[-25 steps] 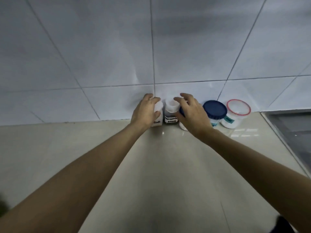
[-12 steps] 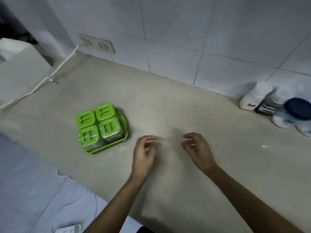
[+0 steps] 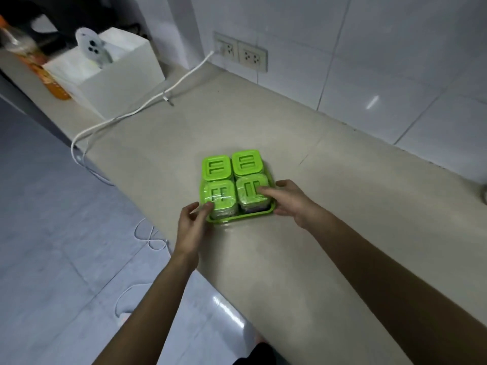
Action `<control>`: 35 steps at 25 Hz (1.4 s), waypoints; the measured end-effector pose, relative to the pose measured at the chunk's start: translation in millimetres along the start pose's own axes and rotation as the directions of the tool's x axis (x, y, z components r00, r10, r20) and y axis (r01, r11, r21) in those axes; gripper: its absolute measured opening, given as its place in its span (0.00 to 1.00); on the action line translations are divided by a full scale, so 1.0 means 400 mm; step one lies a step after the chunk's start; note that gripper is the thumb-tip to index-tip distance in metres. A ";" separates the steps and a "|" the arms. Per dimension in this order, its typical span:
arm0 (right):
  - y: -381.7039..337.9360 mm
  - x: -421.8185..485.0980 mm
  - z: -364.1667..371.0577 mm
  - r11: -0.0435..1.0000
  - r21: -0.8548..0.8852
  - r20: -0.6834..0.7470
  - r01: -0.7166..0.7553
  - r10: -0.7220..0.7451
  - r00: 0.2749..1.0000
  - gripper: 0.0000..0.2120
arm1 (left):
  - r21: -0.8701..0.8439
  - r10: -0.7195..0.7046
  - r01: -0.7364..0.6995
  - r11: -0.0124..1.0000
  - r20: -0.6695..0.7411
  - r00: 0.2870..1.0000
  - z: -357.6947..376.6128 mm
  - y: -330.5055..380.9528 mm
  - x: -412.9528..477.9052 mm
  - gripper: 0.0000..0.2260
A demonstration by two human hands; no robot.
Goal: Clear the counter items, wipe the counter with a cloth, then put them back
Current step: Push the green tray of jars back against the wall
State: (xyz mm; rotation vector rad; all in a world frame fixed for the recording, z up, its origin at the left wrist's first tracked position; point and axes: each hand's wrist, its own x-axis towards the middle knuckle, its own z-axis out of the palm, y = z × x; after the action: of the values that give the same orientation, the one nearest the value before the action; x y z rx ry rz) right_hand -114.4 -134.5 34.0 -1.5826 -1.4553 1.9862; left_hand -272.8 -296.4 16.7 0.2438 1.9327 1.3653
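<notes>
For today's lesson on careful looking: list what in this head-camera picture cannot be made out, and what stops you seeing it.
1. Contents of the four green-lidded clear containers in the green plastic tray: head view, hidden by the lids and glare.
2. Grip on the tray: left hand and right hand cover its near corners, so contact underneath is unseen.
3. Orange bottle: label blurred, top cut off by the left edge.

Hidden and cut-off parts around the counter

Your left hand covers the near left corner of the green plastic tray, and your right hand's fingertips hide part of a near jar lid; the orange bottle at the surface's far left edge is blurred and cropped.
</notes>
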 end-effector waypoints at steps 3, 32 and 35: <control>0.012 -0.018 -0.028 0.998 -0.066 0.040 0.013 -0.011 0.999 0.22 | 0.146 0.044 -0.049 0.988 0.040 0.998 0.030 0.024 -0.012 0.33; 0.281 -0.224 -0.831 0.939 0.300 -0.689 0.170 0.090 0.719 0.23 | 0.331 0.188 -0.535 0.777 0.689 0.700 0.975 0.039 -0.185 0.24; 0.276 -0.207 -0.855 0.943 0.286 -0.701 0.170 0.085 0.708 0.23 | 0.333 0.189 -0.523 0.784 0.675 0.714 1.003 0.045 -0.190 0.27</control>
State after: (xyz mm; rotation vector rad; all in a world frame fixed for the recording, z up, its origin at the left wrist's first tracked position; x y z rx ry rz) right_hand 245.7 -55.6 21.9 -1.8195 -0.7826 1.2401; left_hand 42.0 -36.0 5.3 1.2498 1.6629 0.7976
